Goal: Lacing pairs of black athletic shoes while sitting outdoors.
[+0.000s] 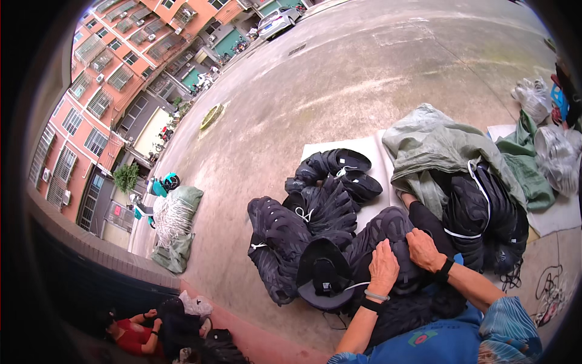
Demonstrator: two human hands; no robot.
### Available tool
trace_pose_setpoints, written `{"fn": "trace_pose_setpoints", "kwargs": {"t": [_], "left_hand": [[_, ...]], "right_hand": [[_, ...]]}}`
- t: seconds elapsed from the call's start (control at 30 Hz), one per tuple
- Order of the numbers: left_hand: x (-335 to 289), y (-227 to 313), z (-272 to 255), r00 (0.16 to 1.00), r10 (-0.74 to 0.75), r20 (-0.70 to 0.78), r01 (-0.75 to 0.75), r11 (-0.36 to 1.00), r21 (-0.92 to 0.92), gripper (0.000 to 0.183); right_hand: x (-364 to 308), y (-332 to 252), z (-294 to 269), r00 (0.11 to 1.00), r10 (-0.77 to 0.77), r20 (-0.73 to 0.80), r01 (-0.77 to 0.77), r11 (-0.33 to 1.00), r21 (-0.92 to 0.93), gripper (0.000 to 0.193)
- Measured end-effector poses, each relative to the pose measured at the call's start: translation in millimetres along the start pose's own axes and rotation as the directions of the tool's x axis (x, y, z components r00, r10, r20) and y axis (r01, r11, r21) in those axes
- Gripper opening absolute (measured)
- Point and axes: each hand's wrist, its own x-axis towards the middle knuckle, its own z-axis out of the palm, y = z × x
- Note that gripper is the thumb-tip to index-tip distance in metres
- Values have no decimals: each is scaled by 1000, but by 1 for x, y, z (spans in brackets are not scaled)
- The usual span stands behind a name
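Observation:
My left hand (384, 267) and my right hand (425, 250) are close together over a stack of nested black caps (391, 224) in front of my lap. The fingers of both are curled in and closed; whatever they pinch is hidden or too small to make out. A thin white cord (359, 284) runs from a black cap (324, 273), its hollow inside showing, toward my left wrist. Left of my hands lie more cap stacks (273, 242), some tied with white string (303, 214).
A grey-green woven sack (448, 145) partly covers tied black caps (485, 212) at right. Green cloth (526, 164) and clear plastic bags (555, 158) lie beyond. A white sheet (357, 148) covers some ground. At lower left sits a person in red (133, 337); a sack with white strings (176, 218) stands farther off.

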Motion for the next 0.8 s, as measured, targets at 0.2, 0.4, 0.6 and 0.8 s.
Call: {"fn": "trace_pose_setpoints", "kwargs": {"t": [0.2,0.4,0.6,0.8], "left_hand": [[2,-6,10,999,19,-35,-20,1000,-16,41],[1,-6,8,1000,16,-25,-17,1000,-22,43],[-1,-7,16,998,13,-57,-12,1000,17,44],[3,-10,16,994,9,-105,-10,1000,-15,44]], "right_hand": [[4,-7,-10,1000,-22,4,22,999,25,13],[-2,-5,-16,998,-31,51,28,998,57,15],[1,1,-14,996,-71,59,64,992,106,24],[13,-5,-19,991,-97,90,91,993,75,20]]}}
